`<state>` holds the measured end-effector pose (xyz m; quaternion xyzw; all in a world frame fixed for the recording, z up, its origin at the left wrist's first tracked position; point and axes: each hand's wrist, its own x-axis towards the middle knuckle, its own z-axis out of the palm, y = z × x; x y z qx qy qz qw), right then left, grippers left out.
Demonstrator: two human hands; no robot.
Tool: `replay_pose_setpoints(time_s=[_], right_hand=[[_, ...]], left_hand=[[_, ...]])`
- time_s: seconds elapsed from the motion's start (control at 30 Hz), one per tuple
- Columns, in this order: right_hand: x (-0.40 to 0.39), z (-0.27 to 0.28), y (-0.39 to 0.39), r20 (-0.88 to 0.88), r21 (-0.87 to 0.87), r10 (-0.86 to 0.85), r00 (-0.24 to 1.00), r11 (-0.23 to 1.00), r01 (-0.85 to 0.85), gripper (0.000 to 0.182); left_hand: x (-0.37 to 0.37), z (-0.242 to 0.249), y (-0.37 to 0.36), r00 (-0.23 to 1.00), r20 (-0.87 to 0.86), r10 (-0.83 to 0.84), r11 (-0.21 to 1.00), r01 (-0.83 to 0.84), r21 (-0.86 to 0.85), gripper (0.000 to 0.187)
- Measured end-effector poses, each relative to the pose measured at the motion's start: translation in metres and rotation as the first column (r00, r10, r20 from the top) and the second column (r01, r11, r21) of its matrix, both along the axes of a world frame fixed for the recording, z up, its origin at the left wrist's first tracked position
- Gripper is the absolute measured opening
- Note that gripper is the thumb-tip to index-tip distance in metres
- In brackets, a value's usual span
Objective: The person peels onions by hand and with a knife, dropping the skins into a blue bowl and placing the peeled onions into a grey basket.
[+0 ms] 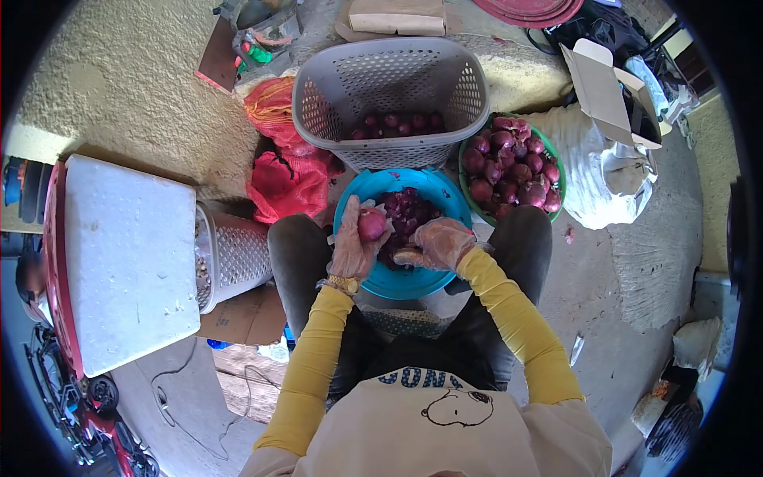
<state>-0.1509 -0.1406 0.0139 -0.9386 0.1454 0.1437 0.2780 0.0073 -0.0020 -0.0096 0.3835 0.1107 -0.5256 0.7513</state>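
My left hand (350, 248), in a clear plastic glove, is closed around a red onion (371, 224) above the left side of a blue basin (387, 284). My right hand (447, 242), gloved the same way, is over the basin's right side with its fingers curled. What those fingers hold, if anything, I cannot make out. Dark purple onion skins or pieces (404, 208) lie in the basin between my hands. Beyond it stands a grey plastic basket (389, 149) with several red onions at its bottom. A green-rimmed bowl (563, 184) heaped with red onions sits to the right.
Red mesh sacks (292, 184) lie left of the grey basket. A white foam lid (131, 262) and a light perforated basket (241, 256) are on my left. To the right are a white sack (608, 187) and an opened cardboard box (600, 99). A cable (187, 425) trails across the floor.
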Motion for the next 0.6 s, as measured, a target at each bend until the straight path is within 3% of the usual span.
replay_pose_setpoints(time_s=[0.13, 0.2, 0.3, 0.53, 0.6], right_hand=[[-0.003, -0.005, -0.001, 0.078, -0.039, -0.052, 0.996, 0.998, 0.056, 0.067], [-0.002, -0.007, -0.003, -0.023, -0.132, -0.019, 1.0, 0.991, 0.016, 0.067], [0.001, -0.006, -0.003, -0.034, -0.077, -0.075, 0.997, 0.994, 0.072, 0.068], [0.0, 0.001, -0.005, -0.051, -0.124, -0.082, 0.995, 0.989, 0.075, 0.07], [-0.002, -0.005, -0.006, 0.018, -0.124, -0.1, 0.995, 0.987, 0.102, 0.077]], left_hand=[[0.003, -0.007, 0.007, 1.0, -0.001, 0.018, 0.999, -0.018, -0.041, 0.049], [0.004, -0.009, 0.006, 1.0, 0.005, 0.029, 0.996, -0.028, -0.088, 0.048], [0.003, -0.005, 0.002, 0.996, 0.026, 0.081, 0.996, -0.08, -0.036, 0.043], [0.003, -0.002, 0.001, 0.993, -0.033, 0.111, 0.991, -0.113, -0.07, 0.038], [0.001, 0.006, 0.0, 0.993, -0.065, 0.1, 0.991, -0.105, -0.083, 0.039]])
